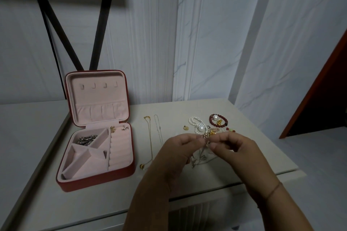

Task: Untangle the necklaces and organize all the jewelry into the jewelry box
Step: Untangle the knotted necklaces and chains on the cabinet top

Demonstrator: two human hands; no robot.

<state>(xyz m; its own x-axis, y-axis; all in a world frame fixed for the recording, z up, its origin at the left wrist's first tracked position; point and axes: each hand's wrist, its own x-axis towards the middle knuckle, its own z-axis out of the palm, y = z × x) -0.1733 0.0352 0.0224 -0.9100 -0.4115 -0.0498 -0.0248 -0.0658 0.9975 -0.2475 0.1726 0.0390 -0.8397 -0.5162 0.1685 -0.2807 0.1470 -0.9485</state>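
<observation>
While my left hand [179, 149] and right hand [237, 149] meet above the surface [112, 202], both sets of fingers [222, 138] curl, pinching the tangled necklaces [200, 157]; the jewelry box [97, 181] lies open at left.

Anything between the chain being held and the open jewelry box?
Between the tangled chain and jewelry box, two necklaces lie flat on the table: gold necklace, then thin silver chain nearer the left hand. Lifted over them, nothing visible blocks.
</observation>
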